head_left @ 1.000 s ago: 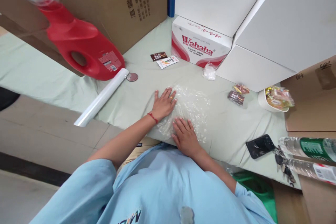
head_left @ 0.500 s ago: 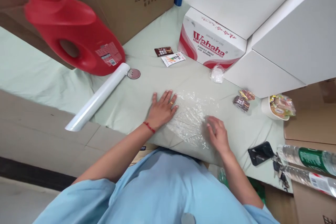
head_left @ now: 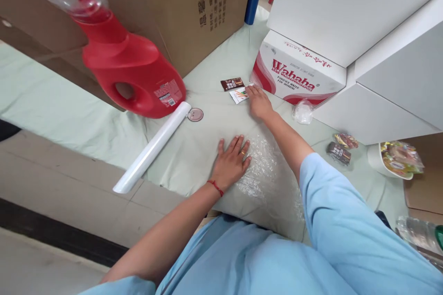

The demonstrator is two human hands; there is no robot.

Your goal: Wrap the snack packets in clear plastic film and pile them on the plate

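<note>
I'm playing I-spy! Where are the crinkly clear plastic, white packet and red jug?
Clear plastic (head_left: 262, 164), head view: crinkled middle.
White packet (head_left: 238, 96), head view: uncovered left part.
Red jug (head_left: 140, 64), head view: upper body.

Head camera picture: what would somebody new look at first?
Probably the big red plastic jug, upper left, then the red-and-white cardboard Wahaha box, upper right of centre. Near the middle, the bare left hand lies flat at the edge of crinkled clear plastic film; the bare right hand partly covers a small white packet.
</note>
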